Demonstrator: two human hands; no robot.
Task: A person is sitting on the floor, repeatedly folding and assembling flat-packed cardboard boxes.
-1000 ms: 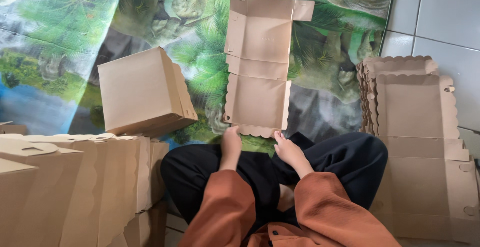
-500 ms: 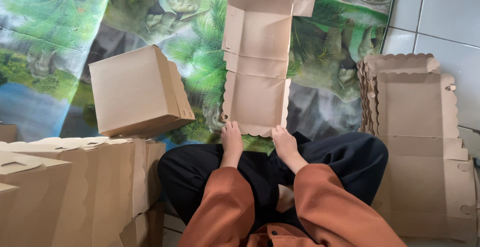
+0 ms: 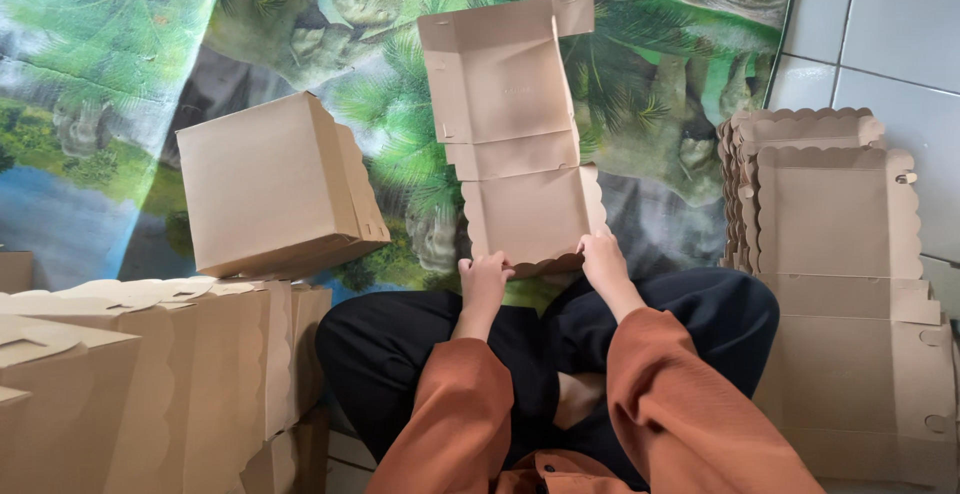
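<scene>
my left hand (image 3: pixel 484 279) has its grip closed on the near scalloped edge of the flat cardboard box blank (image 3: pixel 515 144), fingers curled over the lip at its left corner. my right hand (image 3: pixel 604 257) is clenched on the same near edge at the right corner, thumb side toward the middle. between the two grips the scalloped flap bends up a little toward me

away from my grips the blank lies unfolded on the printed jungle mat (image 3: pixel 120 64), stretching straight ahead: a square panel nearest my hands, a narrow strip past it, then a larger panel with side flaps, the far right flap sticking out at the top. the whole sheet is plain brown and its far part lies flat on the mat

to the left of my left grip, a little farther out, a folded brown box (image 3: pixel 275 189) sits tilted on top of a row of assembled boxes (image 3: pixel 130 374), which run along my left side close to my knee. to the right of my right grip, well apart from it, a stack of flat blanks (image 3: pixel 840 254) with scalloped rims lies partly on the pale floor tiles (image 3: pixel 890 34)

below both grips are my rust-orange sleeves (image 3: pixel 680 414) and my crossed legs in dark trousers (image 3: pixel 400 344), with the near edge of the blank just over my lap
</scene>
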